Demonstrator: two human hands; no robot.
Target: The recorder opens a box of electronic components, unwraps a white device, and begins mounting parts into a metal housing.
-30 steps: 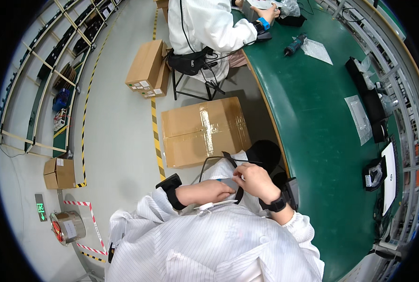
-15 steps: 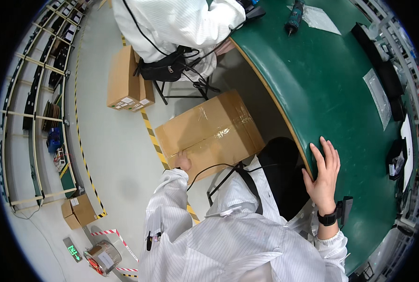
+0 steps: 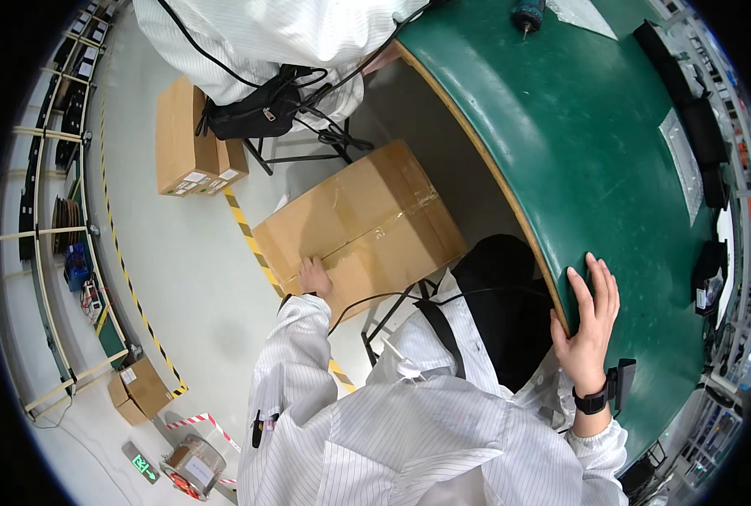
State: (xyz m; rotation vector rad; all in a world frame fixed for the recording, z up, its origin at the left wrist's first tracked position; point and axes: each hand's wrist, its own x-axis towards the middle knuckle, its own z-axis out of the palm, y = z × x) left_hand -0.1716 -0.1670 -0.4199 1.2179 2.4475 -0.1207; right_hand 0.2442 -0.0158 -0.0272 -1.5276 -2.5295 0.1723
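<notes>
A large taped cardboard box (image 3: pixel 367 223) lies on the floor between the table and the striped floor tape. On its near left part rests my left hand (image 3: pixel 314 277), empty, fingertips laid on the cardboard beside the long seam. My right hand (image 3: pixel 590 325) lies on the edge of the green table (image 3: pixel 552 160), fingers stretched over the top and thumb at the wooden rim. Nothing is in it, and a black watch (image 3: pixel 590 399) circles that wrist.
Another person in a white striped coat (image 3: pixel 257 34) sits ahead, a black bag (image 3: pixel 257 114) behind them. Smaller cartons (image 3: pixel 185 139) stand on the floor there. A power screwdriver (image 3: pixel 527 14) lies on the table. Shelving (image 3: pixel 63 228) runs along the left, and a black cable (image 3: pixel 375 297) crosses near the box.
The view has shifted, so the box and the seated person appear farther left. My left hand stays on the box and my right hand on the table edge.
</notes>
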